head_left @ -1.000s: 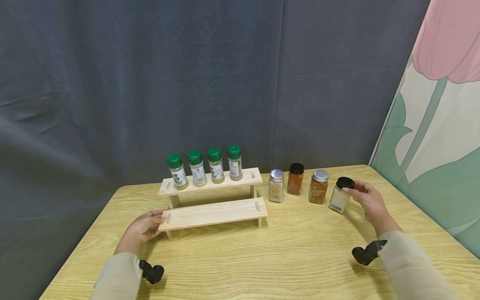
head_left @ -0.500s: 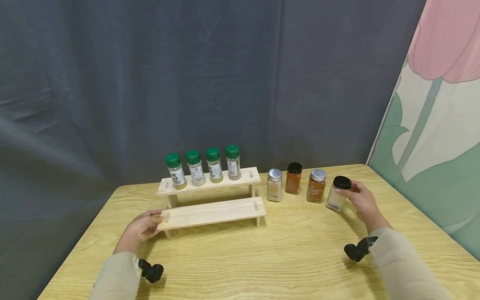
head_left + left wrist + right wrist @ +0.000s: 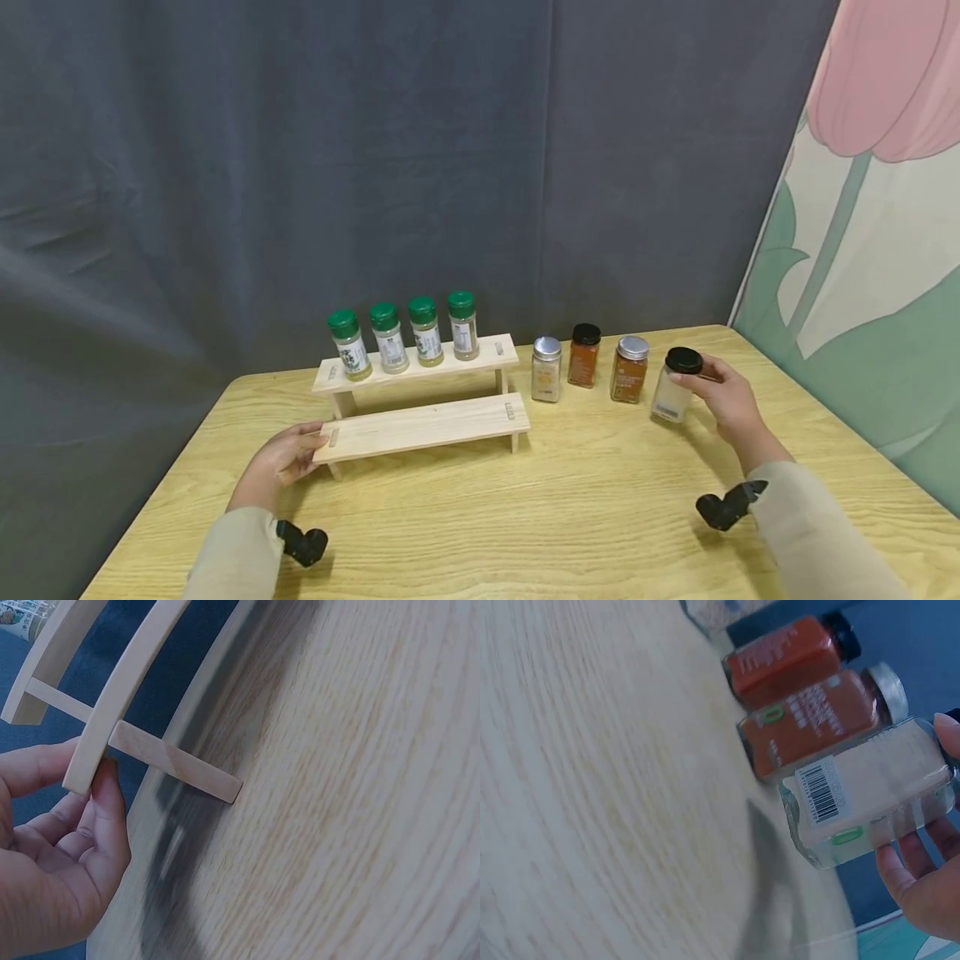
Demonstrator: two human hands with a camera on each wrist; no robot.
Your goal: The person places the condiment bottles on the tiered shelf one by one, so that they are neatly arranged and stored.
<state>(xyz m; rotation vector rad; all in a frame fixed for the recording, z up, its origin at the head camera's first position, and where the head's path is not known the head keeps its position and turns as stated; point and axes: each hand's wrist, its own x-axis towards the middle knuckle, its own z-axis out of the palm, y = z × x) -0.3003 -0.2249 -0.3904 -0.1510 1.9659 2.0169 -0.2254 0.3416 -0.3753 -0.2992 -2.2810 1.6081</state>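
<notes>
My left hand pinches the left end of the lower shelf of a two-step wooden rack, thumb on one face and fingers on the other. In the left wrist view a rack leg meets the tabletop beside the hand. My right hand grips a square glass spice jar of pale powder by its black-lidded upper part. The jar tilts slightly, its barcode label showing in the right wrist view. Just left of it stands a silver-lidded jar of brown spice.
Several green-capped shakers stand in a row on the rack's upper shelf. A black-lidded orange-red jar and a silver-lidded pale jar stand right of the rack. A dark curtain hangs behind the wooden table.
The head view has shifted a little, so everything sits slightly further left in it. Both hands keep their holds; the pale jar stays near the brown one.
</notes>
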